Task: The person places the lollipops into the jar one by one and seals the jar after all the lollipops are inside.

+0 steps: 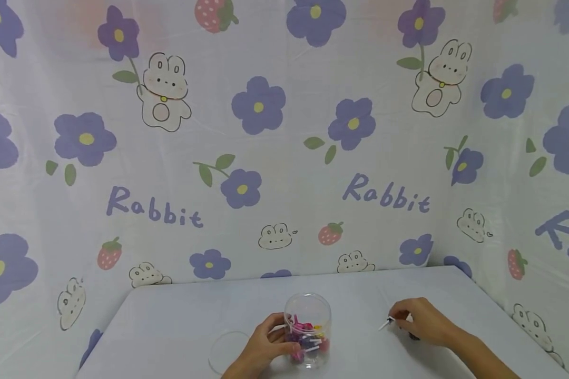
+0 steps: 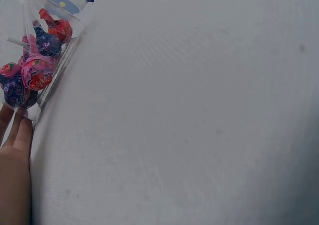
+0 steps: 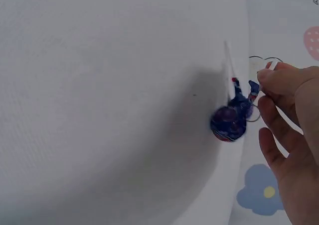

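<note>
My left hand (image 1: 265,345) holds the left side of a clear plastic jar (image 1: 308,305), thumb in front and fingers behind. The jar stands upright and uncovered on the table. Inside lie several wrapped lollipops (image 2: 37,70) in pink, red, blue and yellow, some with white sticks showing. To the right of the jar, my right hand (image 1: 424,321) pinches a blue-wrapped lollipop (image 3: 228,123) by its white stick, between thumb and index finger. A second white stick (image 3: 229,60) and wrapper tail show beside it; whether they belong to another lollipop I cannot tell.
A clear round lid (image 1: 227,332) lies flat on the table, left of the jar and near my left hand. The white table (image 1: 170,326) ends at a hanging cloth (image 1: 284,158) printed with rabbits, flowers and strawberries, at the back and both sides.
</note>
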A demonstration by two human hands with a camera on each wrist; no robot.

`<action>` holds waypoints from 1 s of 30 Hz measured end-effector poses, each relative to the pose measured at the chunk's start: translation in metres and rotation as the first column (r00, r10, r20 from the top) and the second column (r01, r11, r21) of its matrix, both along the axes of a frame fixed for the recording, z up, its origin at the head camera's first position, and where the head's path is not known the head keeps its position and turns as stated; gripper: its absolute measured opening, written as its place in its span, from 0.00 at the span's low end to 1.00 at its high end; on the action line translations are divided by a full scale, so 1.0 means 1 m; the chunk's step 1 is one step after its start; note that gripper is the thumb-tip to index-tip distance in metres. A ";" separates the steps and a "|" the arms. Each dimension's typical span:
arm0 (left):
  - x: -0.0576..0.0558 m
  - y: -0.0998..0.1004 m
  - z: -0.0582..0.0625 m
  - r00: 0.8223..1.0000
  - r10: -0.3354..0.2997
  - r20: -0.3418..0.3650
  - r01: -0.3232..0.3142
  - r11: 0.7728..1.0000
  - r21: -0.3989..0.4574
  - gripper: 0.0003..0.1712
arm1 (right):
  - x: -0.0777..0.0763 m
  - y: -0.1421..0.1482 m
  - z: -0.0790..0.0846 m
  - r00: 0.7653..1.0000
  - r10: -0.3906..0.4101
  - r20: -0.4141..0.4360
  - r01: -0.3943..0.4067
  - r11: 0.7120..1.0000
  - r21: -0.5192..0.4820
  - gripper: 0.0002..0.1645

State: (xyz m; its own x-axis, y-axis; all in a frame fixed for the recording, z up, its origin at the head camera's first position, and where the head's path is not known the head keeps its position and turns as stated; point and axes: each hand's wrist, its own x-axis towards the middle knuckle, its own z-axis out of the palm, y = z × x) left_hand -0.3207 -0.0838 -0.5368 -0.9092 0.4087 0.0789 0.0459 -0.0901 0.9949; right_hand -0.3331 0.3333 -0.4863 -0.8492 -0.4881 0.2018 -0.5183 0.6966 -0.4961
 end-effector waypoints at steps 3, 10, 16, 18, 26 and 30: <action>-0.001 -0.001 0.000 1.000 0.003 0.000 -0.003 1.000 -0.012 0.39 | 0.003 -0.002 0.008 0.999 -0.005 0.047 0.007 0.999 -0.034 0.06; -0.002 -0.003 -0.001 1.000 0.012 0.014 -0.012 1.000 -0.011 0.40 | 0.004 -0.004 0.019 0.998 0.009 0.061 0.002 0.983 -0.184 0.06; -0.004 -0.003 -0.003 1.000 0.008 -0.004 -0.008 1.000 -0.015 0.40 | 0.004 -0.008 0.024 0.985 -0.035 0.166 0.085 0.948 -0.307 0.05; -0.004 -0.003 -0.003 1.000 0.004 -0.008 -0.004 1.000 -0.008 0.40 | 0.004 -0.011 0.026 0.975 -0.058 0.215 0.129 0.933 -0.335 0.06; -0.003 -0.003 0.000 1.000 -0.004 -0.011 0.004 1.000 -0.014 0.39 | 0.006 -0.024 0.034 0.937 -0.006 0.348 0.187 0.851 -0.490 0.11; -0.003 -0.002 0.000 1.000 -0.004 0.013 0.004 1.000 -0.027 0.38 | 0.007 -0.035 0.040 0.934 0.045 0.354 0.165 0.826 -0.539 0.12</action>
